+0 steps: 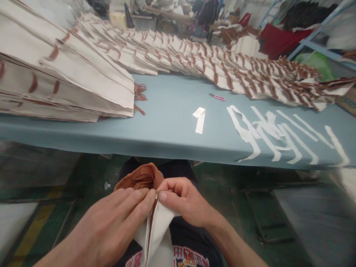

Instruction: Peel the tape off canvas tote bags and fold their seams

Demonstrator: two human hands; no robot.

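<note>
In front of my lap is a cream cloth piece (160, 224) with brown edging along a long fold or opening. Its upper end is a brown cloth part (150, 170), curled round with thin brown strands inside. My left hand (108, 217) lies along the left side of the piece, fingers closed on its edge. From the right, my right hand (183, 200) pinches the same edge between thumb and bent forefinger. The fingertips of both hands meet at one spot, with a tiny pale bit between them that I cannot make out.
Ahead runs a table with a blue-grey cover (167, 126). Stacked cream pieces with brown bands (91, 81) rise at its left, and overlapping rows (194, 59) line the back. Pink-handled thread snips (218, 97), a folded white strip (200, 120) and several white strips (278, 137) lie on it.
</note>
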